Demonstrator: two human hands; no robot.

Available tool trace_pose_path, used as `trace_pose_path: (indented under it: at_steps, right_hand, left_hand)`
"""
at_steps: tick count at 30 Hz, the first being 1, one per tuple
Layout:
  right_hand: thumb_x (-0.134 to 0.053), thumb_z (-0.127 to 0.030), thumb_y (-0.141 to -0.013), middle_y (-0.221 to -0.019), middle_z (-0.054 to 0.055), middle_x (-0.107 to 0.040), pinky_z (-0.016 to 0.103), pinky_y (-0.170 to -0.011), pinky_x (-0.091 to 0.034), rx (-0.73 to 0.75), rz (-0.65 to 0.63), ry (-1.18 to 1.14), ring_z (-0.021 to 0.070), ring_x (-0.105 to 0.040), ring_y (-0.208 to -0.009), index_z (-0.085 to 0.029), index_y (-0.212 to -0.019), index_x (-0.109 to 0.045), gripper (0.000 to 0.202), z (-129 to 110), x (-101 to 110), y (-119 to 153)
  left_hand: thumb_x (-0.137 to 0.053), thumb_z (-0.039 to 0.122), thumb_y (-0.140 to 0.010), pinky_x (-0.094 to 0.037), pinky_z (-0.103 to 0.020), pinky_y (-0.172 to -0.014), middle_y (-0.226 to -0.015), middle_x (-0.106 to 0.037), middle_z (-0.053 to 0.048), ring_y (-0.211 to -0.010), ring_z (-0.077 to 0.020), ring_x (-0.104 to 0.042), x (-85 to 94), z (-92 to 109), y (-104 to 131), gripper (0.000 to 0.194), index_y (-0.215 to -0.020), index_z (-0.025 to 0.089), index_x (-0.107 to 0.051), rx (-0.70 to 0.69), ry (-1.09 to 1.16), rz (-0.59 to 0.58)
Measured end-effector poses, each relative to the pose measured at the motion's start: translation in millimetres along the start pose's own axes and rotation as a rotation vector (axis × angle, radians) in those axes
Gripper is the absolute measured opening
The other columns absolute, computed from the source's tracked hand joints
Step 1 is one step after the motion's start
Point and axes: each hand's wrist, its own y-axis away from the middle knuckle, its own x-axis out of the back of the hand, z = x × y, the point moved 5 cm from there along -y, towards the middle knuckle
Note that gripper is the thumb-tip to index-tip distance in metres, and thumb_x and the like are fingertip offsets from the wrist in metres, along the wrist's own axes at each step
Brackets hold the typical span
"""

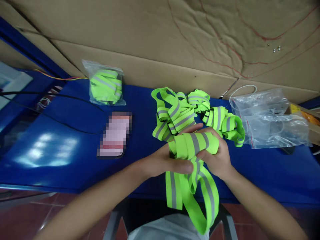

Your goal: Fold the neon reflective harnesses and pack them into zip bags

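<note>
Both of my hands hold one neon-yellow reflective strap with a grey stripe, partly folded into a bundle near the table's front edge. My left hand is closed on the bundle's left side, thumb across its front. On the right side, my right hand grips it with the thumb pressed on the front. Long loops of the strap hang below my hands over the edge. Just beyond them lies a heap of similar straps, with more bundles behind and another bundle to the right.
A clear zip bag with a folded yellow strap leans at the back left. A phone with a blurred screen lies on the blue table. Clear plastic bags lie at right. Brown cardboard lines the back; black cables cross at left.
</note>
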Motion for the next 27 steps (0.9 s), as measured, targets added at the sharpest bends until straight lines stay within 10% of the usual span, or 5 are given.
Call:
trace_pose_path:
  at_steps: [4,12,18,27]
  right_hand:
    - [-0.084,-0.059,-0.077,-0.089,0.001,-0.074,0.029,-0.062,-0.058,-0.055,0.06,-0.061,0.0196,-0.07,-0.074,-0.026,-0.1,-0.07,0.043,8.0,6.3,3.4]
    - [-0.074,-0.064,-0.085,-0.091,0.005,-0.075,0.035,-0.069,-0.061,-0.194,0.316,-0.113,0.0224,-0.071,-0.079,-0.024,-0.103,-0.071,0.044,38.1,24.2,6.3]
    - [-0.084,-0.052,-0.078,-0.094,0.004,-0.073,0.033,-0.069,-0.058,0.117,0.414,0.383,0.0213,-0.069,-0.081,-0.022,-0.107,-0.068,0.044,3.2,21.8,9.6]
    - [-0.079,-0.06,-0.082,-0.103,0.008,-0.07,0.039,-0.081,-0.055,0.292,0.559,0.563,0.0251,-0.069,-0.091,-0.02,-0.113,-0.067,0.053,-13.0,27.6,15.0]
  left_hand:
    - [-0.062,0.082,-0.081,-0.046,-0.047,-0.112,-0.136,-0.07,-0.01,-0.137,-0.0362,-0.058,-0.2,-6.2,0.7,0.085,-0.148,0.029,-0.057,-0.009,0.145,0.052]
    - [-0.096,0.039,-0.063,-0.052,-0.041,-0.107,-0.123,-0.076,-0.008,-0.124,-0.0321,-0.068,3.5,-22.3,-0.9,0.09,-0.144,0.028,-0.058,0.121,0.208,0.269]
    - [-0.095,0.027,-0.059,-0.058,-0.031,-0.079,-0.092,-0.079,-0.005,-0.078,-0.0194,-0.073,-6.3,-35.3,-5.8,0.051,-0.105,0.017,-0.074,0.227,0.45,0.299]
    - [-0.091,0.027,-0.07,-0.049,-0.038,-0.107,-0.128,-0.073,-0.006,-0.125,-0.0281,-0.065,4.9,-31.2,-9.9,0.07,-0.135,0.026,-0.065,-0.002,0.038,0.389]
